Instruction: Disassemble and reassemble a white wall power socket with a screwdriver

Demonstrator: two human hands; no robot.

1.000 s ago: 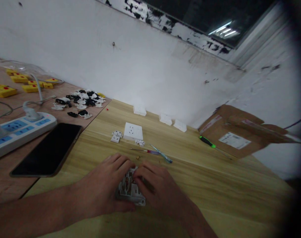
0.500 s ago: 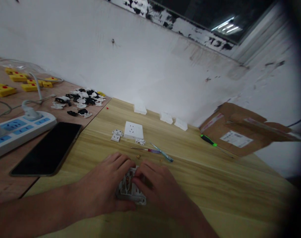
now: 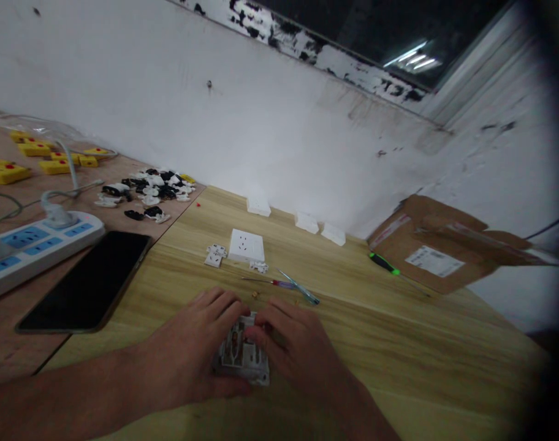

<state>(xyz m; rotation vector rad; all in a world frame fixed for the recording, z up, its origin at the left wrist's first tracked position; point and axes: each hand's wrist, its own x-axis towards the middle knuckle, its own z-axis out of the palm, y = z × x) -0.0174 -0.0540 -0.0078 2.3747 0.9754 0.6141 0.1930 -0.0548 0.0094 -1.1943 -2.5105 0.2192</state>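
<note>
A white wall socket point(image 3: 243, 371) lies back side up on the wooden table, with brass contacts showing inside its housing. My left hand point(image 3: 199, 352) grips it along the left side, thumb at the near edge and fingers at the far edge. Over its right half, my right hand point(image 3: 291, 340) has thumb and forefinger pinched together; whatever they hold is too small or hidden to make out. Just beyond the hands lies a small brass piece point(image 3: 255, 295). A red-and-purple screwdriver point(image 3: 282, 283) and a clear blue screwdriver point(image 3: 304, 290) cross behind it.
Farther back are a white socket panel point(image 3: 246, 246), small white socket parts point(image 3: 215, 255) and white blocks point(image 3: 258, 206) by the wall. At right stand a cardboard box point(image 3: 426, 239) and a green-black screwdriver point(image 3: 384, 263). A phone point(image 3: 86, 282) and power strip point(image 3: 45, 242) lie left.
The view has shifted slightly. My left hand keeps its hold on the socket, and my right fingers stay pinched at its right half with barely any movement.
</note>
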